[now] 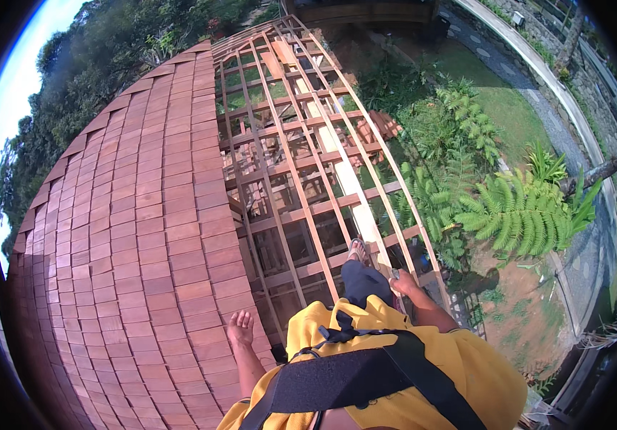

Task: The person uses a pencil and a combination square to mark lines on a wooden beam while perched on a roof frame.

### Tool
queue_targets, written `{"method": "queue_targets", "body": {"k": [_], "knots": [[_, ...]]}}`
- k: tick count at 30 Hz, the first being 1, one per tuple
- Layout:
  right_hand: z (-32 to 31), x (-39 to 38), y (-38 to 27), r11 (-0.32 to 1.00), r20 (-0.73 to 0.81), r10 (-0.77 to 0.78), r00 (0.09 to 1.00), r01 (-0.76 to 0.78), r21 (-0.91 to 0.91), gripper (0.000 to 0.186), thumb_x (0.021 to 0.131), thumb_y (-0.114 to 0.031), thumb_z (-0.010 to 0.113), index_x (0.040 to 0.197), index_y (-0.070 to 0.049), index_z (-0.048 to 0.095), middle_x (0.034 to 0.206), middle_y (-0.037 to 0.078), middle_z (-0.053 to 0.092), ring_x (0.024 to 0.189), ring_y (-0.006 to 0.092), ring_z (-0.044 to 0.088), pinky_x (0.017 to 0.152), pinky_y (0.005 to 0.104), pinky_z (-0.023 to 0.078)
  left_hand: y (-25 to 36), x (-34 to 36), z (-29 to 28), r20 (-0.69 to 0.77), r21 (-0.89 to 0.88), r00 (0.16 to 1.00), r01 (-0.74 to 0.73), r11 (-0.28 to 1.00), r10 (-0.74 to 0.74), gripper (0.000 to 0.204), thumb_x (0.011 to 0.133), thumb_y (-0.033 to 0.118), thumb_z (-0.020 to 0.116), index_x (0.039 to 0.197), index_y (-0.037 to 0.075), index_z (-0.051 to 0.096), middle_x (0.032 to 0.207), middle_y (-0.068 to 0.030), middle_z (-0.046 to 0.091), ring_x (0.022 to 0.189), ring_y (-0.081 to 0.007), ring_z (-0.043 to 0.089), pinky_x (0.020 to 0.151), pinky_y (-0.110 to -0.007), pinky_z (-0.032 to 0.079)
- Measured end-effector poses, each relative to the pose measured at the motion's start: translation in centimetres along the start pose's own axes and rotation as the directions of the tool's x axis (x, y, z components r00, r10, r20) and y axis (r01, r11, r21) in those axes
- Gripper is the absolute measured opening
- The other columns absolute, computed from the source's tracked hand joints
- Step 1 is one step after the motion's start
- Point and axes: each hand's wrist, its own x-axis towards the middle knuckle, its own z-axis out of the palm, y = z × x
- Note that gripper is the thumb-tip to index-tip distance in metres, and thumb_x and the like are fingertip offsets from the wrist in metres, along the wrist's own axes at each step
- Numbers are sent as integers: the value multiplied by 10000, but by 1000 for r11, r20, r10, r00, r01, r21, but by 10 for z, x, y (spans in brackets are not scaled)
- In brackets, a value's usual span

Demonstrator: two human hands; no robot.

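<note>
My left hand (241, 328) is open, fingers apart, over the reddish wooden shingles (150, 215) at left, near the edge of the bare batten framework; it holds nothing. My right hand (403, 284) is at right with curled fingers, on something small and greyish that I cannot make out, beside a pale board (351, 193) that runs lengthwise over the battens (308, 208). My foot (357, 251) is on the framework by that board, below a dark trouser leg. A yellow garment with black straps (394, 365) fills the lower middle.
The open lattice, with gaps showing timber below, extends to the roof's far end. A curved outer batten (416, 215) edges the drop to ferns (509, 215), grass and soil. Stacked red tiles (383, 125) show beside the frame. A path (573, 143) curves along the right; trees (72, 57) stand beyond the shingles.
</note>
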Motion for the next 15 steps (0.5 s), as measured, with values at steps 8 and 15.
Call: {"method": "queue_targets", "body": {"k": [8,15], "knots": [[-44,50,-11,927,436,284,854,-360,102,527,795,-389,699,1023,85,669,937,265,703,829,368,710,724,434,576,-16,0,145,11,620,935,272,736,-354,389,1020,283,481,1309,23,459,1179,-138,624,1057,-305,648,925,-432,537],[-56,199,-66,997,252,17,967,-37,75,359,842,-317,646,967,20,655,824,187,707,809,340,702,743,434,547,52,38,211,42,601,995,-96,793,89,492,987,292,543,1381,10,462,1131,-138,647,981,-234,654,823,-358,552]]}}
